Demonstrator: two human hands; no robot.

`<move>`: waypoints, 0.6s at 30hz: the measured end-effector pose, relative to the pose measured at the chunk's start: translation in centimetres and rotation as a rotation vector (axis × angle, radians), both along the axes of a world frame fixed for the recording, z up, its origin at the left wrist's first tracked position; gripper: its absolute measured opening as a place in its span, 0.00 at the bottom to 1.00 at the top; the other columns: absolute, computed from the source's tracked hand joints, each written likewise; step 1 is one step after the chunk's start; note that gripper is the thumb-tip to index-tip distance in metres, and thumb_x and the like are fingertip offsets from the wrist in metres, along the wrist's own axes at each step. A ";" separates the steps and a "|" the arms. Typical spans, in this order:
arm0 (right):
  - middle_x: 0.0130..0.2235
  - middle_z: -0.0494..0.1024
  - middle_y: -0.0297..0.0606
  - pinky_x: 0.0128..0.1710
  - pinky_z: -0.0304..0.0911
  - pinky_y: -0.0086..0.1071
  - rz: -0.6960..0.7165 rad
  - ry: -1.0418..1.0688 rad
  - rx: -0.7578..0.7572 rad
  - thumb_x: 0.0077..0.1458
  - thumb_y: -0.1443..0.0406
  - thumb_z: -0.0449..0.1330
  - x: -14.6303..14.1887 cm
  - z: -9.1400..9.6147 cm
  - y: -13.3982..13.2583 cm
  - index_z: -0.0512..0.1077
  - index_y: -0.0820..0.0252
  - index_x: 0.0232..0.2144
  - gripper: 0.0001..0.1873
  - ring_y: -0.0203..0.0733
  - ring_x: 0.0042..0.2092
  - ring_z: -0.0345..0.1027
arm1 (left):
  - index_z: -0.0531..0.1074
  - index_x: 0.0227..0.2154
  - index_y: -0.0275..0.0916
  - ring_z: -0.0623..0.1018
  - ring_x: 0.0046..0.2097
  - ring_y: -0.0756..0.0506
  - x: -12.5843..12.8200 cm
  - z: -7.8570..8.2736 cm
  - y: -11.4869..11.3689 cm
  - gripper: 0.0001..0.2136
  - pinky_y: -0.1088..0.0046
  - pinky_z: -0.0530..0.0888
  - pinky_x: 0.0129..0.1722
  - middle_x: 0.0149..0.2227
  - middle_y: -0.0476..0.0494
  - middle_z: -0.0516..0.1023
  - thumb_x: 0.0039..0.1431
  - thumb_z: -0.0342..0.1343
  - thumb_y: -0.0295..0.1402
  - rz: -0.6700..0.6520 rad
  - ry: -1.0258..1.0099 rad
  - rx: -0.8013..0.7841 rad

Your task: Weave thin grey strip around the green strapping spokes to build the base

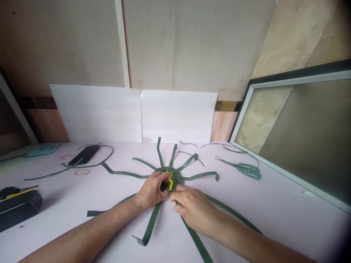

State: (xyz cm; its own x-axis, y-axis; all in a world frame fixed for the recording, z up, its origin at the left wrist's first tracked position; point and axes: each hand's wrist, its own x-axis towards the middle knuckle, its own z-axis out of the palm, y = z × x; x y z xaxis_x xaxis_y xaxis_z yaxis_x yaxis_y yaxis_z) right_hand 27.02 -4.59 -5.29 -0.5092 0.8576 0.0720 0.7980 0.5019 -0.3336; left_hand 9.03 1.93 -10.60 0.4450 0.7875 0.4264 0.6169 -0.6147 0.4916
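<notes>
A round woven piece of green strips (179,178) lies on the table, with several flat green strips (149,227) fanning out from it like spokes. Bright yellow cord-like bits (170,183) show at its middle. My left hand (153,188) grips the near left of the woven round, thumb below and fingers over its centre. Close against the front right edge, my right hand (193,206) is closed with its fingertips pinched together. What those fingertips hold is hidden; a yellow bit and a green strip are right beside them.
Green-handled scissors (244,170) lie at the right, near thin dark strands. A black phone (85,155), a loose curved strip (112,149) and a rubber band (82,172) are at the left. A dark box (20,210) stands front left. Framed panels (246,106) flank the table.
</notes>
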 end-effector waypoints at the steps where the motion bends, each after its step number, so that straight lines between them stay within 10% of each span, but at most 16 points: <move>1: 0.38 0.74 0.34 0.32 0.53 0.29 -0.005 -0.071 0.010 0.55 0.72 0.57 -0.3 -0.2 0.1 0.72 0.60 0.31 0.05 0.37 0.37 0.67 | 0.69 0.37 0.41 0.70 0.37 0.46 0.0 0.0 0.0 0.12 0.71 0.68 0.39 0.33 0.48 0.72 0.46 0.55 0.25 0.004 -0.003 -0.001; 18: 0.34 0.75 0.44 0.27 0.61 0.32 0.123 -0.741 0.309 0.39 0.79 0.62 -3.1 -1.1 -0.1 0.72 0.65 0.41 0.23 0.44 0.32 0.69 | 0.66 0.30 0.40 0.71 0.38 0.44 0.3 1.0 -0.5 0.08 0.71 0.68 0.36 0.34 0.47 0.73 0.45 0.56 0.24 0.079 0.009 -0.110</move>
